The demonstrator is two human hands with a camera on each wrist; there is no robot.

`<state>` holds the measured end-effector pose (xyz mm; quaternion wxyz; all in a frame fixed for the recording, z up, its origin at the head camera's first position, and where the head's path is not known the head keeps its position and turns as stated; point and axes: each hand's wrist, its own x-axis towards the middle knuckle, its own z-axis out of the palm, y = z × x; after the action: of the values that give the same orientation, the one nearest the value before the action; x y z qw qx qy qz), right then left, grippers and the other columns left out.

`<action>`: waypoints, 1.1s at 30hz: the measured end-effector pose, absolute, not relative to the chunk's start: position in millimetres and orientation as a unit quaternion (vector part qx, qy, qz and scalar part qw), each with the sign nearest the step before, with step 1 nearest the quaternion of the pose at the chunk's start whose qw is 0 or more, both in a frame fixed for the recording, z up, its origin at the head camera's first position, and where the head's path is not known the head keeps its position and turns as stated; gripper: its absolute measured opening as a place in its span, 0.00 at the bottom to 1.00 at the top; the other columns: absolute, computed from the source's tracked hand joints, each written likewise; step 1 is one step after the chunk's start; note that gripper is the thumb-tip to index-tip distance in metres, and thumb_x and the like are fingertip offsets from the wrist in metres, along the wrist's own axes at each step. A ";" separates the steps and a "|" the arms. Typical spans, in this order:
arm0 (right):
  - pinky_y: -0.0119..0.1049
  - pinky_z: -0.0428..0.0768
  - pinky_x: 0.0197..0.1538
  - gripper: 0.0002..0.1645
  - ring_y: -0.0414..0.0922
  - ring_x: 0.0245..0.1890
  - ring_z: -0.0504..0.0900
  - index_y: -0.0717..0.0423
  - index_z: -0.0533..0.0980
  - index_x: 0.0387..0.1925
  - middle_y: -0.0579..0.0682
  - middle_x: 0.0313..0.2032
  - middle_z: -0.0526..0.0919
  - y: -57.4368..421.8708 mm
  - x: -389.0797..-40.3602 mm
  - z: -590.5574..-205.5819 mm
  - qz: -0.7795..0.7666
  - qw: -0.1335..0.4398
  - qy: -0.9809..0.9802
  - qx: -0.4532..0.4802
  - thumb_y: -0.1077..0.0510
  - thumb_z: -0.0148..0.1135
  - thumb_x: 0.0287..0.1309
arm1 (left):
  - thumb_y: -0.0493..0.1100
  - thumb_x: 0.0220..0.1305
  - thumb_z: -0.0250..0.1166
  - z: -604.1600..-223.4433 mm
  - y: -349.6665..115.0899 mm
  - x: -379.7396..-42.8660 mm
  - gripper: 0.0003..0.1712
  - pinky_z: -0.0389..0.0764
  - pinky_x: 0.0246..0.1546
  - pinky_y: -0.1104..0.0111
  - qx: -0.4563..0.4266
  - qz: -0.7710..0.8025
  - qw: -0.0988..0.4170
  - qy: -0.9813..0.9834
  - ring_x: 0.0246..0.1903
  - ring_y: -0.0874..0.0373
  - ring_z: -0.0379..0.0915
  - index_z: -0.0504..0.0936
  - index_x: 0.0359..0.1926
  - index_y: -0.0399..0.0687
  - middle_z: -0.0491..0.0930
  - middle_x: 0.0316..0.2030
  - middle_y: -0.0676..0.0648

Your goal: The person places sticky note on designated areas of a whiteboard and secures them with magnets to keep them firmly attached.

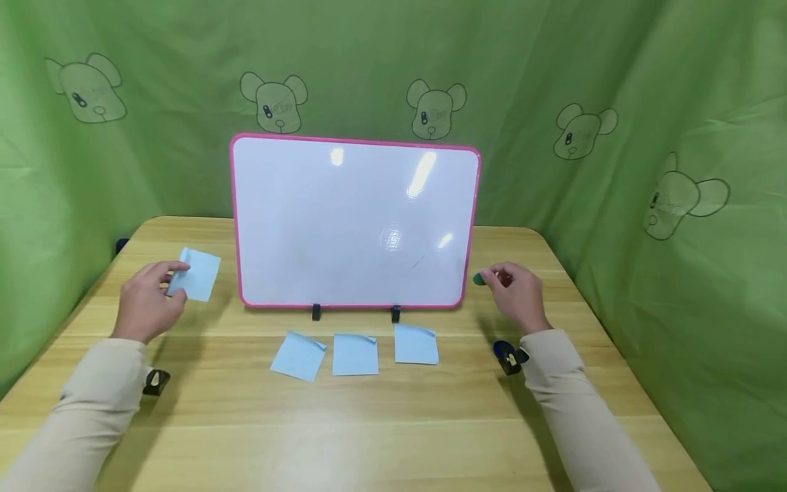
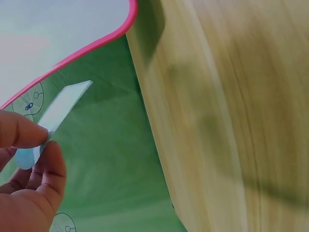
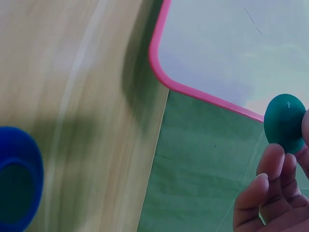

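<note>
My left hand pinches a light blue sticky note between thumb and fingers, left of the whiteboard. In the left wrist view the same note appears nearly edge-on. Right of the board, my right hand holds a round green magnet at its fingertips. The glossy face of the magnet shows in the right wrist view. Three more blue notes, a left one, a middle one and a right one, lie before the board with curled top edges.
The pink-framed board stands upright on two black feet, the left foot and the right foot. A blue round dish sits beneath my right wrist, partly hidden in the head view. Green curtains surround the wooden table.
</note>
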<state>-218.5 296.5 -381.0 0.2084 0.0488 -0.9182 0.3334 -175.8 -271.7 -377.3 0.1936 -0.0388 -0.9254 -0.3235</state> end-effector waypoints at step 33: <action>0.35 0.76 0.30 0.19 0.51 0.31 0.80 0.64 0.80 0.35 0.58 0.31 0.82 268.1 -250.4 -361.2 0.361 0.191 -0.912 0.039 0.50 0.59 0.66 | 0.31 0.59 0.58 -343.6 -261.2 -199.5 0.17 0.81 0.40 0.50 -0.074 -0.368 0.145 -0.915 0.46 0.32 0.75 0.73 0.50 0.34 0.73 0.52 0.28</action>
<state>-250.4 268.1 -361.2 0.1908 0.0389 -0.9122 0.3605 -199.5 -261.2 -343.6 0.1447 -0.0745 -0.9153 -0.3684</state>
